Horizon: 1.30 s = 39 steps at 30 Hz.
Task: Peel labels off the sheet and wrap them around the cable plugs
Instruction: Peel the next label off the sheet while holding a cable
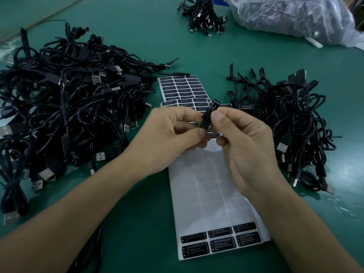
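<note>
Black label [209, 110], apparently clear above sheet [206, 194]

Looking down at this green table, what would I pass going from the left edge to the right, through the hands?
First a large tangled heap of black USB cables → left hand → small black printed label pinched between both hands → right hand → smaller pile of black cables.

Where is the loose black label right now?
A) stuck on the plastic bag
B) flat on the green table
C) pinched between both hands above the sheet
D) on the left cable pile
C: the label stands up between the left hand and right hand, both pinching it over the label sheet.
</note>
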Motion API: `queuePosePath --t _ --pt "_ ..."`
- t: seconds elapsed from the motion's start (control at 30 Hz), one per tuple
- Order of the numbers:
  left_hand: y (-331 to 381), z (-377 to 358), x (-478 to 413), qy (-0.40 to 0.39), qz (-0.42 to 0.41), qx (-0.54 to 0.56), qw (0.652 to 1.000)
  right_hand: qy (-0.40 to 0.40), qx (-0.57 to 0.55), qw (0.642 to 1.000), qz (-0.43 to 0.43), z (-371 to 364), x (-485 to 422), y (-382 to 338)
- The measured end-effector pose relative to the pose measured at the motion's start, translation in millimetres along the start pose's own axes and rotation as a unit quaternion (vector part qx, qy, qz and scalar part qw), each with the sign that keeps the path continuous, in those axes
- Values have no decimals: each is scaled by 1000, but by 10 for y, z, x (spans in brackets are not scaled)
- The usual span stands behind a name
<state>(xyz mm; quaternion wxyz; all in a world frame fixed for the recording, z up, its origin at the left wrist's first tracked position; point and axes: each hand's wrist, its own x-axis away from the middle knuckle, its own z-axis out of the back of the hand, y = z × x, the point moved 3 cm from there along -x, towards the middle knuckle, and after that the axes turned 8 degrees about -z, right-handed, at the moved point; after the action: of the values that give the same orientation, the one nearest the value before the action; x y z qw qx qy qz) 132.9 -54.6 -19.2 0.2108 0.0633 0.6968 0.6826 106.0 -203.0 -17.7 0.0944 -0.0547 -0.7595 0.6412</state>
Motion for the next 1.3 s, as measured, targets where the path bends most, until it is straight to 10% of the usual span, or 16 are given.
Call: queuePosePath --t 1.3 --pt "28 -28 44 30 30 57 998 18 90 992 87 -46 15 -20"
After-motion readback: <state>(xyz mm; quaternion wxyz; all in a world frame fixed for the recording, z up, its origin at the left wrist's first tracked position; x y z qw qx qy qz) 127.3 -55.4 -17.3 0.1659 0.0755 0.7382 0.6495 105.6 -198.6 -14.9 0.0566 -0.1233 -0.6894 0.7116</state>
